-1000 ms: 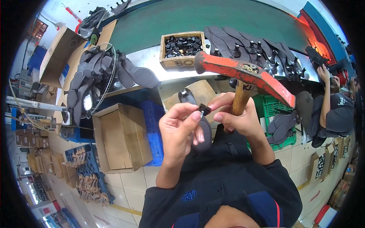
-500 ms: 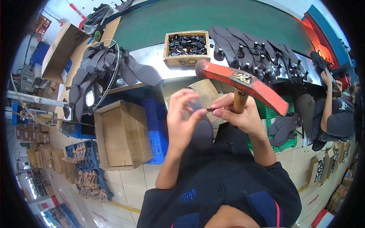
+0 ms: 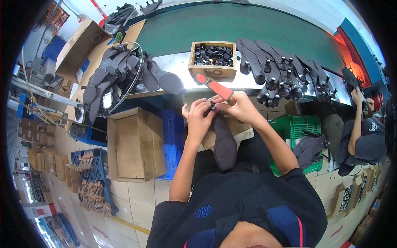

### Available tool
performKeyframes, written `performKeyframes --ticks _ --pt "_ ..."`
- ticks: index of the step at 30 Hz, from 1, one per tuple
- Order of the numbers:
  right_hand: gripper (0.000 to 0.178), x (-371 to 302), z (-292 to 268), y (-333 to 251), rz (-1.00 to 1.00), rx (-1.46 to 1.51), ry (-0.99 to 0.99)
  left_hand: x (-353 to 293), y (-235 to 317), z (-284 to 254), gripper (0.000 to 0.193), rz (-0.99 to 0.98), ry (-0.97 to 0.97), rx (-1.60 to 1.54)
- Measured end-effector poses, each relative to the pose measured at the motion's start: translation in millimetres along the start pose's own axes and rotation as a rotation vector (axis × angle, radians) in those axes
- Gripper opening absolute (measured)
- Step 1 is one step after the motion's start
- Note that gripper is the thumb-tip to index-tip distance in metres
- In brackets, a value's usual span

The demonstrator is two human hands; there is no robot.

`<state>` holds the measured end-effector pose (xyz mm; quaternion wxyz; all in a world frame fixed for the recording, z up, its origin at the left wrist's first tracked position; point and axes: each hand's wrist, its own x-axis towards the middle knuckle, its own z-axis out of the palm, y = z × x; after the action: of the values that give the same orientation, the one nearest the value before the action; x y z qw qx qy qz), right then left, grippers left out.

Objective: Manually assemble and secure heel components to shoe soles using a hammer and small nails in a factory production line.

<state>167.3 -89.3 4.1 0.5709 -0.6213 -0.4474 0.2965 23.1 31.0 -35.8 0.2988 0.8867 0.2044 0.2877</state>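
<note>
A dark grey high-heeled shoe lies sole up in front of me, its toe toward my body. My left hand is closed at its heel end, the fingertips around a small black piece, apparently the heel or its tip. My right hand meets it there, thumb and fingers pinched at the same spot. That hand also keeps hold of a hammer with a worn red head, which sticks up beyond the fingers. Most of the handle is hidden. Beneath the shoe shows a tan board.
A wooden box of small black pieces stands on the bench edge. Heeled shoes lie right of it; more soles pile up left. A carton, blue crate and green crate flank me. A co-worker sits at right.
My left hand was raised with spread fingers and has closed at the shoe's heel end. My right hand has moved forward to it, the hammer tilting away from me. The view has shifted slightly.
</note>
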Motion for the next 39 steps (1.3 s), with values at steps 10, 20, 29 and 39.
performKeyframes --ticks 10,20,29,39 --pt "0.025 -2.9 -1.7 -12.1 -0.147 -0.301 -0.03 -3.1 6.3 -5.5 0.022 -0.03 -0.009 -0.046" --pt "0.02 -8.4 -4.5 -28.2 -0.269 -0.524 -0.027 2.7 20.6 -24.0 0.026 -0.162 -0.045 -0.443" --pt "0.036 -80.1 2.9 -107.8 0.052 -0.202 0.124 -5.4 -0.3 -11.5 0.024 -0.275 -0.107 -0.734" --pt "0.04 -96.4 8.6 -131.5 -0.215 -0.518 0.213 1.1 -1.4 -19.8 0.035 -0.243 -0.189 -0.697"
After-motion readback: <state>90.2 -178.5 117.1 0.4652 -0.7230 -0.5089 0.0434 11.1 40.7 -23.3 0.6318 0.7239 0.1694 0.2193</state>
